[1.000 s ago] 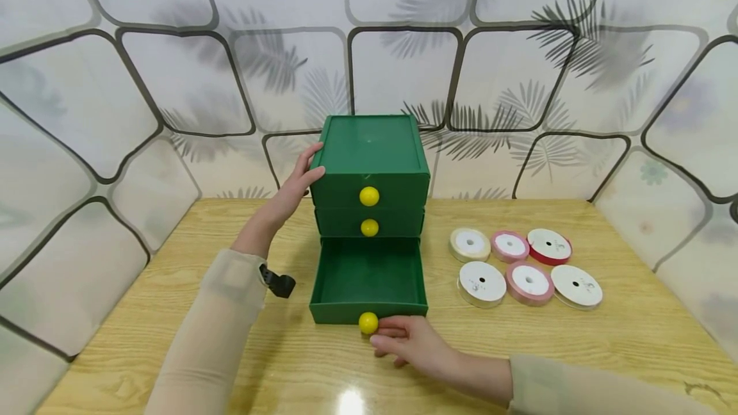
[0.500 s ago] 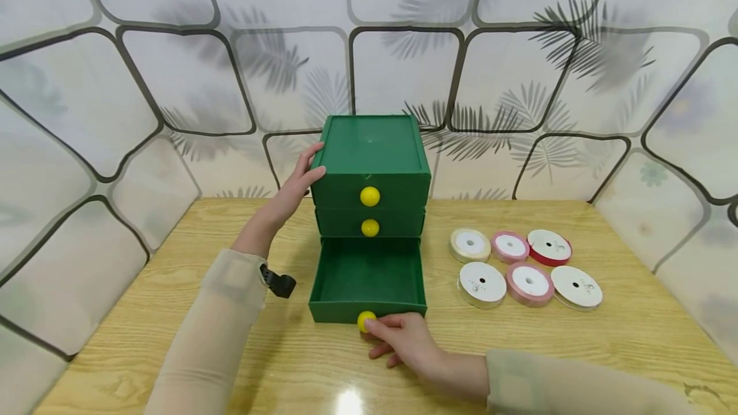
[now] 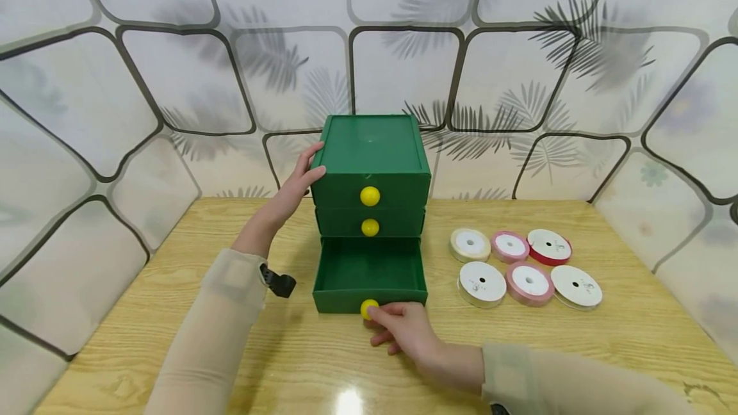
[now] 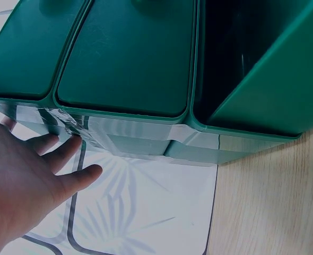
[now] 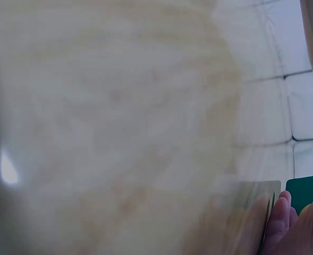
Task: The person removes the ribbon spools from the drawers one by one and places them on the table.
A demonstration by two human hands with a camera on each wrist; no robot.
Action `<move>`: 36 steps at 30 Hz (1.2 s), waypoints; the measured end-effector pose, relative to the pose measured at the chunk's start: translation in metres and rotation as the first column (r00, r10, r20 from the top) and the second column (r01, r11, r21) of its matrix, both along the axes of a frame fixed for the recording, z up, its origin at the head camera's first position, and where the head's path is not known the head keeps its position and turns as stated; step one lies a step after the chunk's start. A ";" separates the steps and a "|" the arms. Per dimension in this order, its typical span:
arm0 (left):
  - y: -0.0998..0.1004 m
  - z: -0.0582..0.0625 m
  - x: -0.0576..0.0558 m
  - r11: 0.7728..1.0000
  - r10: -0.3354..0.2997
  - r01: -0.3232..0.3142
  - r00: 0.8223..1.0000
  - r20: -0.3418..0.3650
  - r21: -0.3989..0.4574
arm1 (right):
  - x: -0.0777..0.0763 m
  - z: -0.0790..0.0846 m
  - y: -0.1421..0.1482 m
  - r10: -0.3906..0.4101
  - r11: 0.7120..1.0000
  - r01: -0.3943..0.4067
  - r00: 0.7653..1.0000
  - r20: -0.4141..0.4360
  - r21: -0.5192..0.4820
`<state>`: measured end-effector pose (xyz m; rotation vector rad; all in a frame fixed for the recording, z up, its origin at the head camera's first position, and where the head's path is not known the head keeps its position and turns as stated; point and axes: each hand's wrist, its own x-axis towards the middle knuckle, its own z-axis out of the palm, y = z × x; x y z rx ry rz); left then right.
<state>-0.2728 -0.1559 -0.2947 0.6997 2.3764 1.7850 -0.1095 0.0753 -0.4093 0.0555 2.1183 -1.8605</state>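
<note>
A green drawer cabinet (image 3: 371, 146) stands mid-table in the head view, its upper two drawers closed. The bottom drawer (image 3: 369, 273) is pulled out, and its bare floor shows. Thumb and fingers of my right hand (image 3: 412, 335) pinch the yellow knob (image 3: 368, 309) on that drawer's front; the fingers behind the knob are partly hidden. My left hand (image 3: 290, 194) rests against the cabinet's upper left side. Seen in the left wrist view, the left hand (image 4: 24, 183) has its fingers spread and touching the taped side (image 4: 130, 133). Only part of the right hand (image 5: 292, 228) shows in the right wrist view.
Several ribbon spools lie in two rows on the wooden table (image 3: 230, 338) right of the cabinet, among them a red spool (image 3: 549, 246), a pink spool (image 3: 529, 283) and a cream spool (image 3: 469, 244). A patterned curtain (image 3: 403, 69) stands behind and at both sides.
My right hand, at first beside the knob, has taken it between thumb and fingers. The bottom drawer has slid slightly inward, away from me. The left hand has stayed put.
</note>
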 end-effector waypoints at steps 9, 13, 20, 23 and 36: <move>0.000 0.000 -0.001 1.000 0.000 0.000 1.000 -0.002 -0.001 | -0.032 -0.004 0.001 -0.041 0.999 0.042 0.997 -0.067 0.024; 0.000 0.000 0.000 1.000 -0.001 0.001 1.000 0.000 0.000 | -0.046 -0.006 0.002 -0.049 0.998 0.051 0.996 -0.071 0.027; 0.001 0.000 0.000 1.000 -0.012 0.012 1.000 -0.001 0.006 | -0.064 -0.006 0.000 -0.071 0.996 0.075 0.995 -0.075 0.045; 0.000 0.001 0.000 1.000 -0.014 0.014 1.000 0.003 0.008 | -0.069 -0.004 -0.002 -0.086 0.995 0.089 0.994 -0.071 0.034; 0.000 0.000 0.000 1.000 -0.011 0.011 1.000 0.005 0.015 | -0.090 -0.004 -0.005 -0.110 0.994 0.110 0.991 -0.073 0.005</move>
